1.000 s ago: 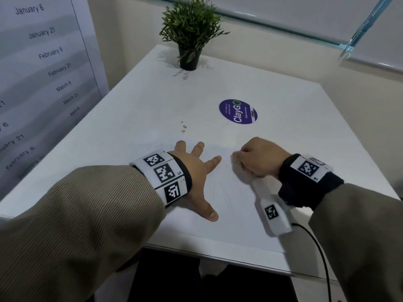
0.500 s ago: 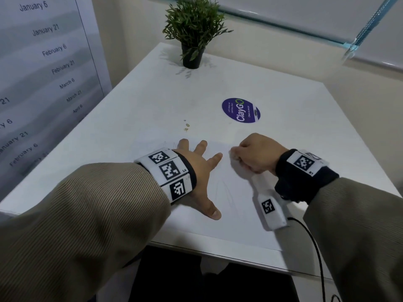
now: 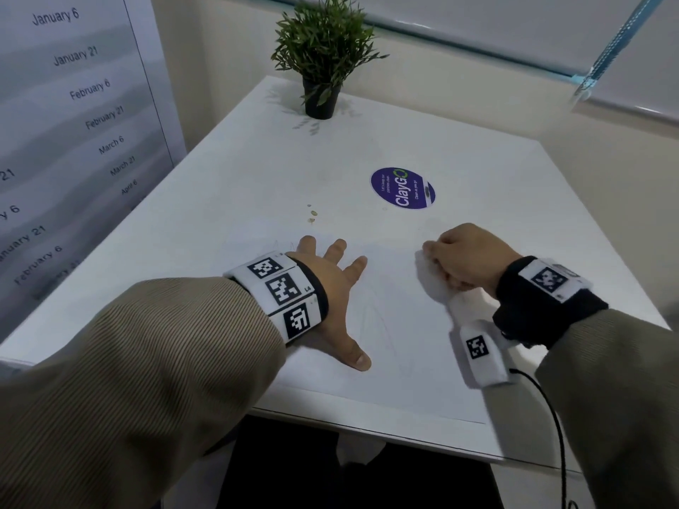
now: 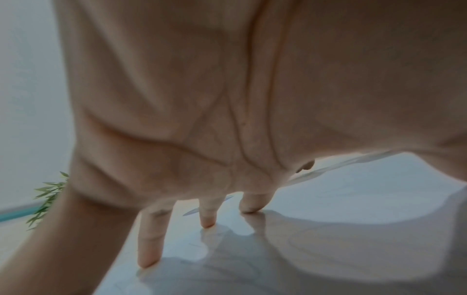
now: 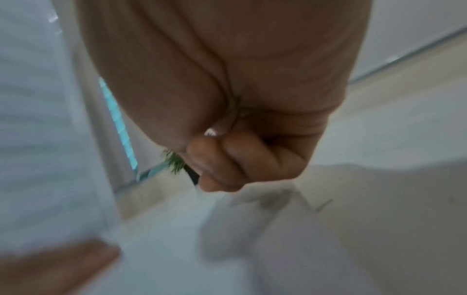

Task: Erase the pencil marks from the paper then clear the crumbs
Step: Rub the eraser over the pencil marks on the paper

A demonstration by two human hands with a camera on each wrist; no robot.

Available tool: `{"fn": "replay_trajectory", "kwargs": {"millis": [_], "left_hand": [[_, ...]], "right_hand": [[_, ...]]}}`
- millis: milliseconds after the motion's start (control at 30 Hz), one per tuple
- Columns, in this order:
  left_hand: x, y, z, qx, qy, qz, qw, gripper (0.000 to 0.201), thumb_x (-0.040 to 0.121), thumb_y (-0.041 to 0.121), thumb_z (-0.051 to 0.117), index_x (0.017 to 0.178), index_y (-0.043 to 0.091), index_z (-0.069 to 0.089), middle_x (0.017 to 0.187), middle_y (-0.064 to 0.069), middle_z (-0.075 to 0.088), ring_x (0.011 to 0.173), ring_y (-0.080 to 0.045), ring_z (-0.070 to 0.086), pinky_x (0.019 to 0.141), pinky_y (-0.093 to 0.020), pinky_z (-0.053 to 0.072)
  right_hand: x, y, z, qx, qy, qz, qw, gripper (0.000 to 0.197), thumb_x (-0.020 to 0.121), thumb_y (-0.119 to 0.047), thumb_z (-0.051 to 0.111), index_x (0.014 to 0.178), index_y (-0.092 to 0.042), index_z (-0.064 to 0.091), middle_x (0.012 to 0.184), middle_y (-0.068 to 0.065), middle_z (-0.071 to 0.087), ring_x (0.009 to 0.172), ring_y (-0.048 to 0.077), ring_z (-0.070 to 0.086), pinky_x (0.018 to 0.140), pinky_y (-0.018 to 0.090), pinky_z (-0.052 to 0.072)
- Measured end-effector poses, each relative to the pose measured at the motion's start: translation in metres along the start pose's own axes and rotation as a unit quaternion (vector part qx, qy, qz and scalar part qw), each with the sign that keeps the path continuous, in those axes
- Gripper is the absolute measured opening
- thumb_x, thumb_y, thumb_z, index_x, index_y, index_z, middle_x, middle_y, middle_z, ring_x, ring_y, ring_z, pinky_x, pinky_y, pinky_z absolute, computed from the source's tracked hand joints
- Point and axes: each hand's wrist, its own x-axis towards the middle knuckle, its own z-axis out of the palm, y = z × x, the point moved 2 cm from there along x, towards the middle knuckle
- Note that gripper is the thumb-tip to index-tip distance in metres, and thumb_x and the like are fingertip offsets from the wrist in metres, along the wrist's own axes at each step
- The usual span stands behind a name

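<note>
In the head view, two hands worked on one white table (image 3: 235, 185). One sheet of paper (image 3: 397, 347) lay at the lower centre of the frame, its long axis running roughly from lower right toward upper left; its white edges were hard to separate from the tabletop. Faint pencil marks (image 3: 374, 317) showed between the hands. The left hand (image 3: 330, 288) pressed flat on the paper with fingers spread and straight. The right hand (image 3: 466, 259), at centre right, was curled into a fist on the paper's far right part; whatever it held was hidden inside it. Three small crumbs (image 3: 312, 214) sat just above the paper's far edge. One purple round sticker (image 3: 402, 188) lay right of centre, one potted plant (image 3: 323, 56) at top centre, and one date chart (image 3: 73, 123) was cut off at the left.

In the left wrist view, the left hand's palm filled the frame, and three fingertips (image 4: 147, 261) touched the paper (image 4: 328, 249); the thumb was cut off.

The right wrist view was blurred: the right hand (image 5: 240, 159) showed curled fingers tight against the palm, its contents impossible to tell.
</note>
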Motion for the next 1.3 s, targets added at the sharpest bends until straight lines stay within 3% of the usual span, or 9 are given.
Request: {"fn": "replay_trajectory", "kwargs": {"millis": [133,233,400,500,667,867,967,1100,1300], "left_hand": [[0.000,-0.001,-0.001,0.011,-0.022,-0.001,1.000,0.155,0.050,0.094,0.068,0.156,0.030,-0.025,0.167,0.002,-0.023,0.152,-0.041,-0.002,0.111,-0.059,0.033],[0.001,-0.003,-0.003,0.027,-0.039,-0.002,0.999,0.161,0.046,0.093,0.071,0.155,0.028,-0.027,0.166,0.004,-0.027,0.151,-0.041,-0.001,0.112,-0.059,0.032],[-0.002,-0.005,-0.002,0.015,-0.041,-0.001,0.999,0.163,0.045,0.091,0.074,0.156,0.027,-0.026,0.165,0.007,-0.028,0.153,-0.036,-0.002,0.110,-0.060,0.034],[-0.003,-0.005,-0.001,0.010,-0.038,0.000,0.999,0.161,0.047,0.089,0.075,0.156,0.027,-0.025,0.165,0.007,-0.028,0.153,-0.036,-0.003,0.110,-0.059,0.034],[-0.001,-0.006,0.001,0.014,-0.039,-0.002,0.999,0.161,0.046,0.090,0.074,0.157,0.026,-0.025,0.166,0.006,-0.027,0.153,-0.038,-0.005,0.111,-0.059,0.033],[-0.001,-0.007,0.004,-0.004,-0.055,-0.005,0.998,0.158,0.048,0.089,0.075,0.154,0.035,-0.029,0.163,0.006,-0.033,0.153,-0.037,-0.016,0.114,-0.065,0.025],[0.002,-0.008,0.004,-0.011,-0.059,0.003,0.998,0.149,0.047,0.089,0.075,0.148,0.054,-0.028,0.164,0.003,-0.032,0.152,-0.042,-0.015,0.112,-0.068,0.025],[0.006,-0.008,-0.006,0.002,-0.067,0.000,0.998,0.148,0.044,0.092,0.073,0.146,0.057,-0.028,0.165,-0.004,-0.029,0.152,-0.047,-0.009,0.114,-0.068,0.018],[0.005,-0.006,-0.005,0.012,-0.067,-0.008,0.998,0.153,0.040,0.093,0.073,0.146,0.055,-0.030,0.164,-0.005,-0.031,0.151,-0.049,-0.011,0.113,-0.070,0.020]], "right_hand": [[-0.047,-0.020,0.026,0.367,-0.200,0.057,0.907,0.025,0.104,-0.021,0.053,0.084,-0.008,0.060,0.083,0.022,0.069,0.065,0.031,0.070,0.063,0.037,0.060],[-0.056,-0.025,0.057,0.436,-0.362,0.074,0.821,0.033,0.108,-0.028,0.045,0.084,-0.010,0.058,0.101,0.025,0.073,0.094,0.036,0.076,0.087,0.040,0.061],[0.001,-0.002,0.021,0.663,0.000,0.096,0.742,0.042,0.111,-0.029,0.041,0.073,-0.014,0.052,0.118,0.023,0.063,0.097,0.032,0.073,0.099,0.039,0.056],[-0.017,-0.007,0.021,0.690,-0.013,0.062,0.721,0.040,0.109,-0.026,0.044,0.071,-0.014,0.052,0.117,0.023,0.062,0.105,0.037,0.068,0.106,0.046,0.052],[-0.063,-0.017,0.064,0.463,-0.407,0.057,0.785,0.021,0.103,-0.023,0.052,0.089,-0.008,0.058,0.115,0.028,0.070,0.107,0.041,0.072,0.096,0.045,0.059],[-0.010,0.016,0.004,0.649,0.050,0.044,0.758,0.037,0.108,-0.022,0.043,0.072,-0.017,0.052,0.108,0.017,0.063,0.084,0.026,0.070,0.081,0.034,0.057],[-0.049,0.008,0.011,0.621,-0.120,0.007,0.775,0.036,0.107,-0.024,0.047,0.072,-0.015,0.054,0.097,0.020,0.068,0.089,0.036,0.071,0.077,0.045,0.064],[-0.101,0.009,0.039,0.279,-0.336,-0.005,0.899,0.031,0.108,-0.025,0.048,0.084,-0.010,0.058,0.089,0.024,0.069,0.069,0.032,0.070,0.062,0.034,0.057],[-0.085,0.016,0.016,0.011,-0.180,-0.080,0.980,0.048,0.102,-0.028,0.051,0.069,0.004,0.064,0.071,0.028,0.071,0.049,0.022,0.060,0.050,0.024,0.047]]}}
